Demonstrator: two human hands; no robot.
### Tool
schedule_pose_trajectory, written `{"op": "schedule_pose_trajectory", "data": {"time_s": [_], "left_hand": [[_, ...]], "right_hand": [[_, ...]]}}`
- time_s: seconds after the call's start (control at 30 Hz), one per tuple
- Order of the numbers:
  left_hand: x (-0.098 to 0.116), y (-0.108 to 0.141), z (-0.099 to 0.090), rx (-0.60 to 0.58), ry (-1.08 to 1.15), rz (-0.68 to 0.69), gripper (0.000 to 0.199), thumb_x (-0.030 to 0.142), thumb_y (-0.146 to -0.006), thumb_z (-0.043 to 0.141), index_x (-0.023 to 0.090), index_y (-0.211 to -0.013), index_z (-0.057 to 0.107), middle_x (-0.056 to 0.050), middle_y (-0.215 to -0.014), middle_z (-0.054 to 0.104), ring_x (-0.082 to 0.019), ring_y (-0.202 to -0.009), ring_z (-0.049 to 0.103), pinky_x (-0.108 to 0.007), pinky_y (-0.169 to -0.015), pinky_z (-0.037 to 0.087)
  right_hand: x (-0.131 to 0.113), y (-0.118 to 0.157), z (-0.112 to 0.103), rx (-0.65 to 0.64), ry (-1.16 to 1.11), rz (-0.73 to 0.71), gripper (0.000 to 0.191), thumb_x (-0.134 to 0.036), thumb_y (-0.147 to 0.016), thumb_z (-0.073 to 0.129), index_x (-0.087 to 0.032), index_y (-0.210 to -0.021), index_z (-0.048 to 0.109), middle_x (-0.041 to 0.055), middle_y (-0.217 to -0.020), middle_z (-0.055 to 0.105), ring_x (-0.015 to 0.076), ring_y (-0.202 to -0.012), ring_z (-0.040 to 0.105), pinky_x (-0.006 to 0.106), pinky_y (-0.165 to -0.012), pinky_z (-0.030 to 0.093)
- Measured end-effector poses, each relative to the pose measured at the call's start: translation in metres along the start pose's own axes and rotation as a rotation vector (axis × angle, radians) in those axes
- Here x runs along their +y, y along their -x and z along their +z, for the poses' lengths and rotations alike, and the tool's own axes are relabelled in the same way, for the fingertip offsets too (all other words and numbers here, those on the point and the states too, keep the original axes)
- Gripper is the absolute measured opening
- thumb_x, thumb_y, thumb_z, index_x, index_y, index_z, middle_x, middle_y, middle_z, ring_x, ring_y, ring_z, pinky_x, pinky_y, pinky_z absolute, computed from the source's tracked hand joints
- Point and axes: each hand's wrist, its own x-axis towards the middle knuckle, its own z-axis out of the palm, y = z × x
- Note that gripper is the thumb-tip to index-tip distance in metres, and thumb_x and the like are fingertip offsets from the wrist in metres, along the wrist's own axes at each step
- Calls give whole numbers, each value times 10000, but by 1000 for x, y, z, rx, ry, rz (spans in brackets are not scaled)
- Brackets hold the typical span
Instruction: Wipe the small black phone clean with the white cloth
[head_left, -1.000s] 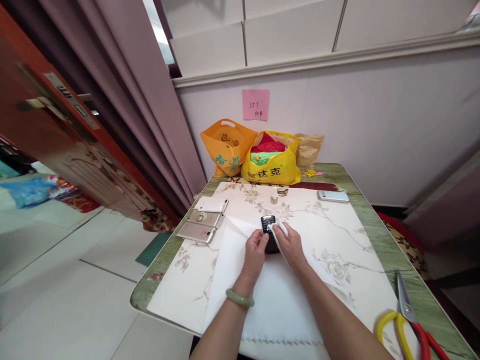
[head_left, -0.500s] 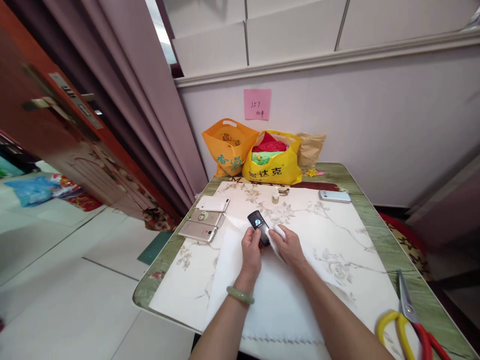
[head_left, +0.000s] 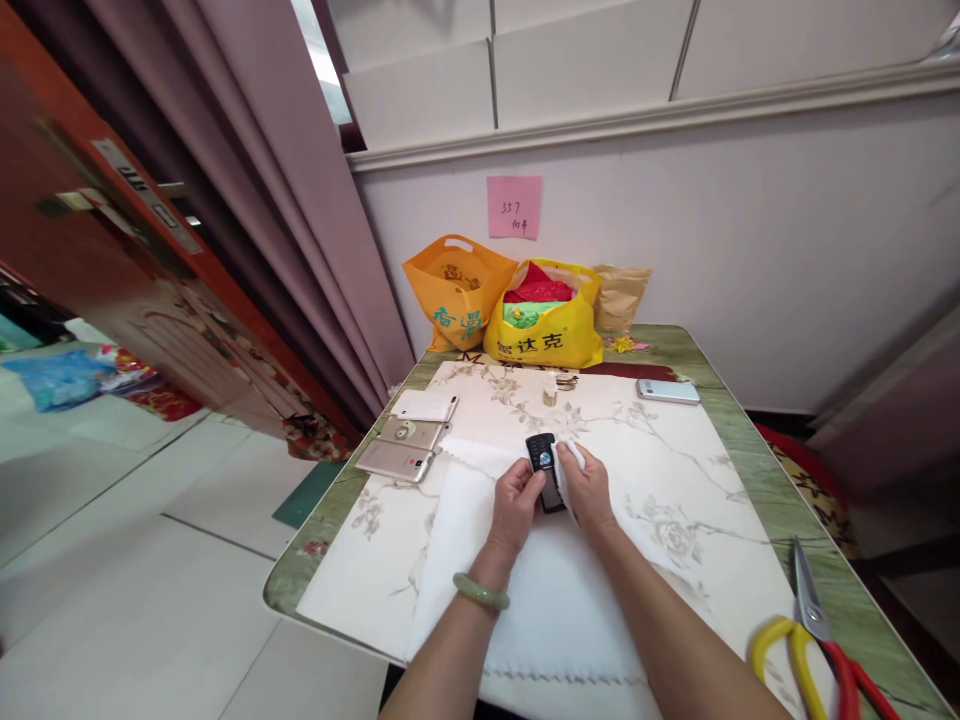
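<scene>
A small black keypad phone [head_left: 551, 490] is held upright above the white cloth [head_left: 555, 600] spread on the table. My left hand [head_left: 516, 497] grips its left side, thumb across the front. My right hand [head_left: 589, 490] is closed on a folded white wipe [head_left: 570, 457], pressed against the phone's right edge. Three phones lie side by side at the left, a white one [head_left: 426, 405], a gold one with a round ring [head_left: 409, 432] and another gold one [head_left: 394, 461]. A small bottle [head_left: 550, 390] stands beyond my hands.
An orange bag [head_left: 459, 290], a yellow bag [head_left: 544, 345] and a brown paper bag [head_left: 621, 298] stand at the back. A silver phone [head_left: 668, 391] lies at the right. Large scissors [head_left: 814, 625] with yellow and red handles lie at the front right.
The black phone has shifted right and turned more upright in my left hand. My right hand has moved slightly right, and the wipe now lies along the phone's right edge.
</scene>
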Motion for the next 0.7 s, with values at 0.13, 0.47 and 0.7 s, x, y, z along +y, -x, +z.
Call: {"op": "schedule_pose_trajectory", "data": {"time_s": [0.13,0.47,0.7], "left_hand": [[-4,1,0,17,-56,11,298,421,-802,639,199,-969,531,62,-596,468,-89,-509,368,-212,-495,289],[-1,5,0,-232,-81,-55,234,345,-763,662,169,-865,545,59,-585,466,-73,-506,381,-196,-502,291],[-2,3,4,-57,-58,-3,177,331,-832,600,187,-912,534,43,-652,538,-89,-557,439,-204,-550,359]], "right_hand": [[3,-1,1,139,-36,64,448,-601,-865,475,-184,-715,545,-11,-636,529,142,-617,445,260,-604,396],[3,-2,-3,275,-352,291,566,-742,-818,395,-200,-738,541,-30,-584,528,138,-546,469,262,-533,411],[-5,2,-2,-14,-372,217,458,-636,-870,407,-229,-975,588,-7,-749,631,171,-677,572,267,-614,465]]}}
